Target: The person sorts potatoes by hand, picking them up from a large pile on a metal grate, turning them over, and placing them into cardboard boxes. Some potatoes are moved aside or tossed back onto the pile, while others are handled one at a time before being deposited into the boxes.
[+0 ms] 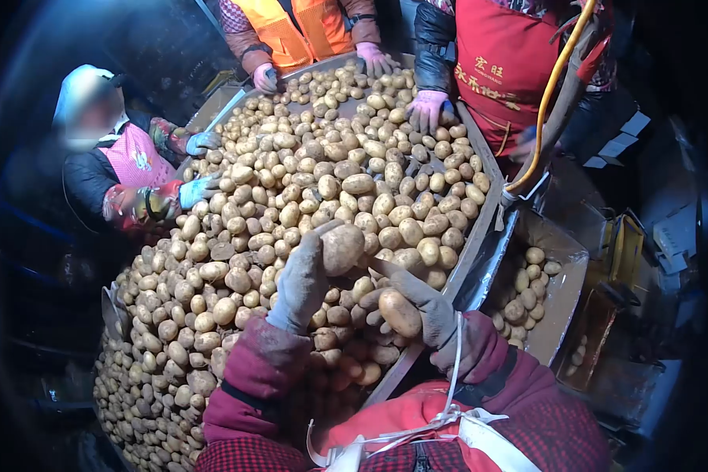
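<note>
Both of my hands wear grey work gloves and are raised over a big heap of potatoes [236, 259]. My left hand [300, 282] is closed around a large, dirt-smeared potato [343, 249]. Close by on the right, my right hand [426, 301] grips a smaller, smoother potato [400, 313], its fingers curled behind it. The fingertips of the right hand reach near the large potato. Below the two hands, more loose potatoes lie in shadow.
A wooden edge [468, 256] borders the heap on the right. Beyond it stands a lined carton [562, 303] with potatoes inside. A yellow cable [548, 102] hangs at upper right. Three co-workers, including one in an orange vest [295, 35], stand around the far side, gloved hands on the potatoes.
</note>
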The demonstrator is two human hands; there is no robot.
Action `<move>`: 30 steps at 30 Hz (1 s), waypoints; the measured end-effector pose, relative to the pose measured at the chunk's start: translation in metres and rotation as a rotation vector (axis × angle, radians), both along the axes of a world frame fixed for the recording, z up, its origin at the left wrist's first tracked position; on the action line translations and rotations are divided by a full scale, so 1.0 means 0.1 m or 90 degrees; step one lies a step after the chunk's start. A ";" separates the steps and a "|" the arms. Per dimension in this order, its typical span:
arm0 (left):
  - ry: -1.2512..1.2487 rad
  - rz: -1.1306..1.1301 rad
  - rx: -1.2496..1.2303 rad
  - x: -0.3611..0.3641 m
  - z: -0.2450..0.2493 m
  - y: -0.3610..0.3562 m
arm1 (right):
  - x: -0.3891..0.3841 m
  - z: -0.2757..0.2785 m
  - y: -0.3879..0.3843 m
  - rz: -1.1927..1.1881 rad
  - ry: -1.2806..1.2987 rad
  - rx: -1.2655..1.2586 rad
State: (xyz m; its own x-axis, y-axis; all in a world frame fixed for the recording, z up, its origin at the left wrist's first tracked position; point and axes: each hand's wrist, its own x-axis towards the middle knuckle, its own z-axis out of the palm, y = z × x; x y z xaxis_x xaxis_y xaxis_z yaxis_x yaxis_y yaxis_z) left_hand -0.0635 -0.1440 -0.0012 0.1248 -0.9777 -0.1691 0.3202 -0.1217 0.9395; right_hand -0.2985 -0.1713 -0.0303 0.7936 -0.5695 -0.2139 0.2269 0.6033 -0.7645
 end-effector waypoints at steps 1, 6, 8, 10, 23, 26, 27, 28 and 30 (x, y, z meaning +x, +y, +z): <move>-0.010 -0.019 0.000 -0.10 0.05 0.05 | 0.01 -0.04 0.00 0.008 -0.009 0.062; -0.472 -0.165 -0.056 -0.42 0.29 0.37 | 0.05 -0.41 0.09 0.138 -0.273 0.306; -0.759 -0.184 -0.287 -0.49 0.32 0.45 | -0.03 -0.20 0.20 0.084 -0.289 0.340; -0.784 -0.217 -0.261 -0.55 0.30 0.56 | -0.14 -0.04 0.24 0.075 -0.241 0.339; -1.116 -0.149 0.007 -0.06 -0.45 -0.37 | -0.33 -0.13 0.24 0.059 -0.352 0.210; -1.016 -0.103 -0.009 0.03 -0.41 -0.37 | -0.31 -0.20 0.24 0.023 -0.389 0.207; -0.728 -0.071 -0.014 0.05 -0.42 -0.32 | -0.31 -0.21 0.24 -0.028 -0.373 0.214; -0.440 -0.042 -0.010 -0.01 -0.31 -0.27 | -0.32 -0.31 0.22 -0.037 -0.377 0.216; -0.109 -0.017 0.065 -0.14 -0.03 -0.07 | -0.35 -0.53 0.16 -0.045 -0.337 0.217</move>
State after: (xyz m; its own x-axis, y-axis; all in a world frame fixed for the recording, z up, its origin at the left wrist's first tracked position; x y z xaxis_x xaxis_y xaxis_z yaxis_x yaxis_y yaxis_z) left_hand -0.0779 -0.1510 -0.0043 0.1350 -0.9599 -0.2455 0.1524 -0.2247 0.9624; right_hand -0.3332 -0.1552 -0.0833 0.8048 -0.5933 0.0186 0.5698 0.7633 -0.3046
